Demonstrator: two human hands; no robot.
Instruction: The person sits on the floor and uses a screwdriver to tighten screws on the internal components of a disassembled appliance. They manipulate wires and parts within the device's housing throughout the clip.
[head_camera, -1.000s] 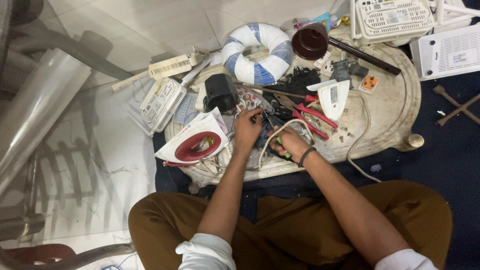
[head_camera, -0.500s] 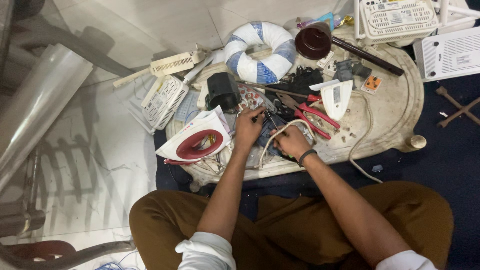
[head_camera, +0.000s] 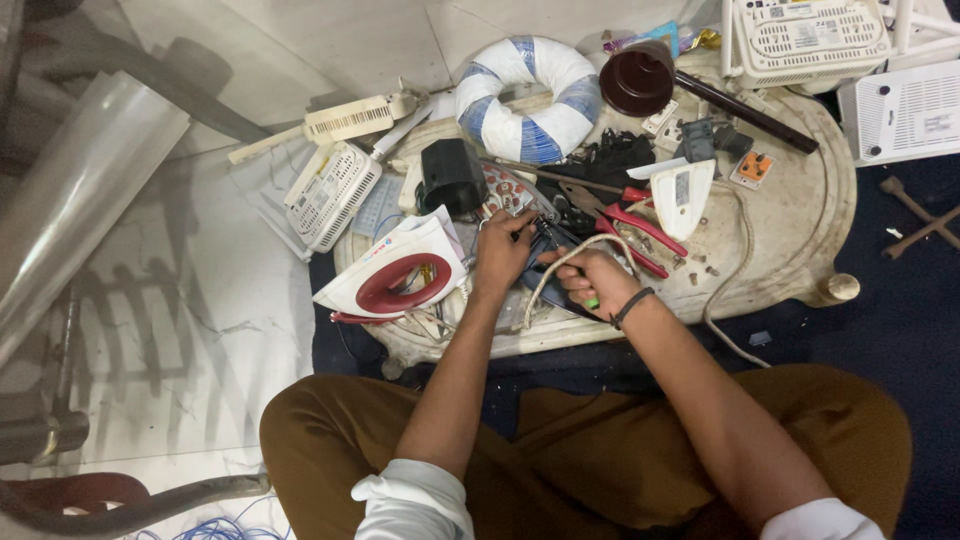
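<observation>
I see little changed since half a second ago, my left hand (head_camera: 503, 250) still pinching a small dark part (head_camera: 548, 238), right hand (head_camera: 592, 280) gripping one pale cable (head_camera: 565, 262) on the round tray (head_camera: 800, 250), one pair of red-handled pliers (head_camera: 640, 228) beside.

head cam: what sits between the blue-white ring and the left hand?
In the head view, a black boxy part and a small patterned piece lie between the blue-white ring and the left hand.

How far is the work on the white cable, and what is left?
Done: the iron lies opened and tools are spread on the tray. In hand: the right hand holds the white cable, and the left hand works a small dark part at its end. Left: the red pliers lie unused and the iron is open.
</observation>
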